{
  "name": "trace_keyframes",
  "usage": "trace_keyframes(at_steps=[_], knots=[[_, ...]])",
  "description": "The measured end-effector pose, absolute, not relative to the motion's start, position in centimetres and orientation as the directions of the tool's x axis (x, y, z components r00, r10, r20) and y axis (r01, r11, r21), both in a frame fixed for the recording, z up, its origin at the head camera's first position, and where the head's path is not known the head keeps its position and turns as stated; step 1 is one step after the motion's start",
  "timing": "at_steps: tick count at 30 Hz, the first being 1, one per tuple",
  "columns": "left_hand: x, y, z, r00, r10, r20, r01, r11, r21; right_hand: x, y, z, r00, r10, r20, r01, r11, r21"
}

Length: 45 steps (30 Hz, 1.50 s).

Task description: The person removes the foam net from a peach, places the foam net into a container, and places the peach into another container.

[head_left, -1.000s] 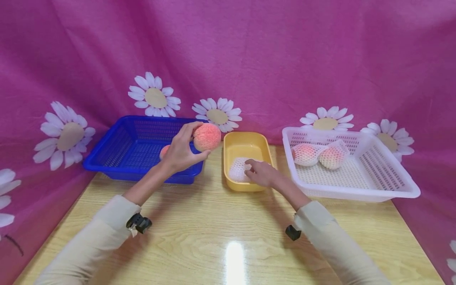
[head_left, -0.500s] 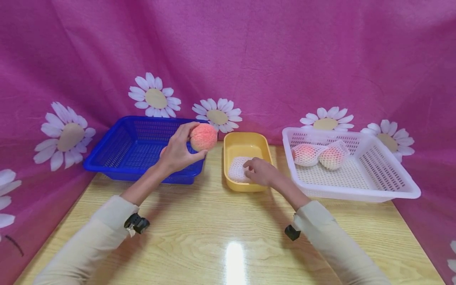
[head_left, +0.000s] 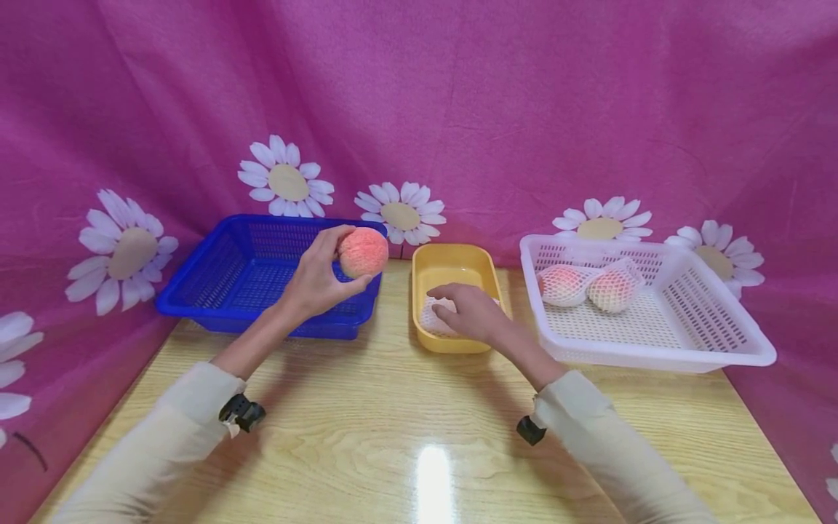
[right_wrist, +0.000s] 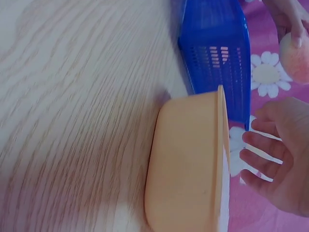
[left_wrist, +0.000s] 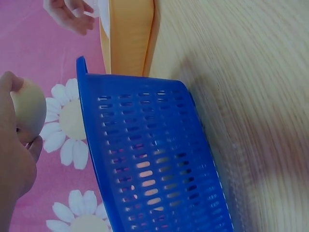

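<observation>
The left hand (head_left: 318, 280) has its grip curled round a bare peach (head_left: 362, 252), held above the blue basket's (head_left: 216, 287) near corner. The right hand (head_left: 473, 314), fingers loosely spread, rests on the white foam net (head_left: 432, 318) in the yellow tub (head_left: 452, 262), apparently fetching a sleeve. Next it must pinch and lift the net toward the peach.
</observation>
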<state>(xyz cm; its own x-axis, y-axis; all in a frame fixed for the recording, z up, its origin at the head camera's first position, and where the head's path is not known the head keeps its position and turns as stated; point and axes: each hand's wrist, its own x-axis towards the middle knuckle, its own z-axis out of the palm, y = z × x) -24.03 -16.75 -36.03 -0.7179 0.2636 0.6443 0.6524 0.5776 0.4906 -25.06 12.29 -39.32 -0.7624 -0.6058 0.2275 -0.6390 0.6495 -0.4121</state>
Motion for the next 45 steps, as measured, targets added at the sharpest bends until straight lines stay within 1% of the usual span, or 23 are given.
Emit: trace_keyframes(at_steps=[5,9,14,20,30,39,45], knots=[[-23.9,-17.5,-36.1,-0.737,0.244,0.63,0.628,0.591,0.506,-24.6,11.0,-39.0,-0.735,-0.64,0.224,-0.665,0.615,-0.424],[-23.8,-18.0,-36.2,-0.74,0.231,0.632,0.621,0.595,0.51,-24.2,10.1,-38.8,-0.705,-0.674,0.22,-0.69,0.582,-0.429],[-23.8,-18.7,-36.3,-0.729,0.224,0.647,0.627,0.599,0.499,-23.8,9.1,-38.7,-0.661,-0.717,0.221,-0.733,0.555,-0.392],[-23.8,-19.4,-36.6,-0.733,0.212,0.647,0.62,0.601,0.505,-23.4,8.0,-38.5,-0.612,-0.753,0.24,-0.778,0.519,-0.354],[-23.6,-20.2,-36.9,-0.752,0.2,0.628,0.593,0.62,0.513,-23.1,6.3,-38.5,-0.575,-0.78,0.248,-0.808,0.494,-0.32],[-23.4,-21.0,-37.2,-0.753,0.191,0.63,0.572,0.664,0.482,-23.2,4.4,-38.7,-0.589,-0.781,0.207,-0.797,0.52,-0.307],[-23.2,-21.6,-37.5,-0.763,0.185,0.619,0.556,0.676,0.483,-23.4,3.4,-39.1,-0.549,-0.807,0.218,-0.827,0.486,-0.283]])
